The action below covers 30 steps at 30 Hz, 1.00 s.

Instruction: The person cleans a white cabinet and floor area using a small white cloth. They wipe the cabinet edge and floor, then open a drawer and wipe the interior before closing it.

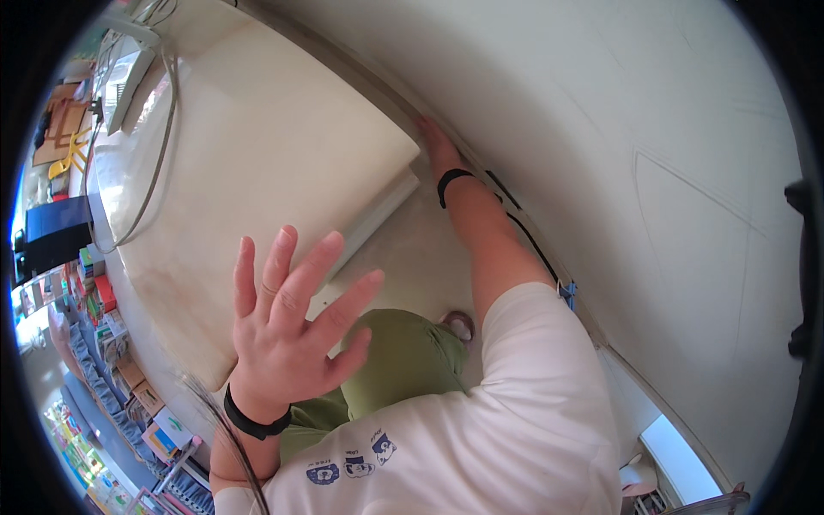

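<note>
My left hand is raised with its fingers spread and its back towards the view. Nothing is in it; a ring is on one finger and a black band on the wrist. Behind it is a large pale tabletop. My right hand, also with a black wristband, reaches down into the narrow space between the table's corner and the white wall. Its fingertips are small and partly hidden, so whether it holds something cannot be told.
A grey cable loops over the table near a white device. Books and boxes line the left side, beyond which stands a yellow chair. A black cable and a blue clip are along the wall.
</note>
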Motion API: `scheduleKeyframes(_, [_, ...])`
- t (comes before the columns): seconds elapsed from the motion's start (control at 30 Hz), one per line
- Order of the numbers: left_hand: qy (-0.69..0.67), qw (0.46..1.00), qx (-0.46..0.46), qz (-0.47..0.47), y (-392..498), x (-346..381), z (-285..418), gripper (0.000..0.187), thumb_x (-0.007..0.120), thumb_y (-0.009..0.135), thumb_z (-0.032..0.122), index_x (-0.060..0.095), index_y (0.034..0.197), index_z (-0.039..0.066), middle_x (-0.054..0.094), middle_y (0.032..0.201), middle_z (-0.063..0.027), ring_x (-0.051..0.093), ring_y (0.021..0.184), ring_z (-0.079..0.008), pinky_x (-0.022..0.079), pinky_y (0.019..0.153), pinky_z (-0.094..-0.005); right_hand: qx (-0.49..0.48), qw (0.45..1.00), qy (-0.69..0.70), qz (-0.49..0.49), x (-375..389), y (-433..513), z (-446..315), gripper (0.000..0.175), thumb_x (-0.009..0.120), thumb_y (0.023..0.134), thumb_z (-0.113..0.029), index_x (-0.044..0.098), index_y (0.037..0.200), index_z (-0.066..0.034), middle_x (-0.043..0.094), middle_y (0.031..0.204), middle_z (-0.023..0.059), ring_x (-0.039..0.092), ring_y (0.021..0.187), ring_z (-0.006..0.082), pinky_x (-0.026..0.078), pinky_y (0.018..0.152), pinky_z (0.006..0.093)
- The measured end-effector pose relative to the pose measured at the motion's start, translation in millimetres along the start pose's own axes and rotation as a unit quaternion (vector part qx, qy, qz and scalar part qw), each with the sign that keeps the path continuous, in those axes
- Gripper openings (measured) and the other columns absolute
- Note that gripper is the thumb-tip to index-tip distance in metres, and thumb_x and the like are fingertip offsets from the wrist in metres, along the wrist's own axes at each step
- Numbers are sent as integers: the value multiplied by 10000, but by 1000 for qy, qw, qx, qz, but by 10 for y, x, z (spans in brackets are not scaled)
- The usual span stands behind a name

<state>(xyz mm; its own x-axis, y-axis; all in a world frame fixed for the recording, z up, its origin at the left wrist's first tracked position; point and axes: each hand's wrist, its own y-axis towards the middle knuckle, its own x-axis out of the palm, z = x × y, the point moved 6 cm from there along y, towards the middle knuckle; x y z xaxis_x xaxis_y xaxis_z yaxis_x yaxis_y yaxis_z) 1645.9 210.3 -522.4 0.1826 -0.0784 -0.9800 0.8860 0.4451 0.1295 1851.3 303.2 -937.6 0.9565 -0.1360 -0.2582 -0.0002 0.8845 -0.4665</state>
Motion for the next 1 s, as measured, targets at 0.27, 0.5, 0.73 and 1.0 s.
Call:
scheduleKeyframes(0.27, [1, 1000, -6, -16, -18, -17, 11, 488, 723, 624, 236, 691, 1111, 248, 445, 1393, -123, 335, 1348, -397, 211, 1104, -584, -13, 999, 40, 33, 96, 342, -276, 730, 493, 927, -515, 291, 1472, -72, 285, 1518, 63, 260, 1378, 199, 170, 1139, 287])
scheduleKeyframes(0.5, [-3, 1000, -8, -6, 1, -19, 18, 497, 724, 622, 234, 690, 1118, 242, 442, 1397, -118, 330, 1350, -403, 211, 1108, -576, -96, 994, -53, -23, 151, -301, -121, 625, 465, 949, -346, 275, 1476, -69, 250, 1536, 73, 203, 1414, 205, 137, 1160, 324])
scheduleKeyframes(0.73, [-6, 1000, -3, 8, 1, -12, 46, 532, 727, 601, 197, 680, 1131, 209, 416, 1423, -133, 316, 1354, -423, 203, 1122, -552, 65, 821, 567, -4, 151, -1545, -515, 483, 494, 886, -183, 439, 1347, -47, 477, 1366, 143, 433, 1279, 266, 333, 1064, 384])
scheduleKeyframes(1.0, [30, 999, 35, 20, 11, 4, 69, 583, 713, 644, 212, 620, 1219, 213, 383, 1452, -124, 282, 1380, -396, 196, 1124, -545, 569, 261, 683, -376, 1063, -3931, -1681, 516, 619, 769, -261, 509, 1211, -20, 595, 1159, 201, 612, 1017, 343, 495, 870, 419])
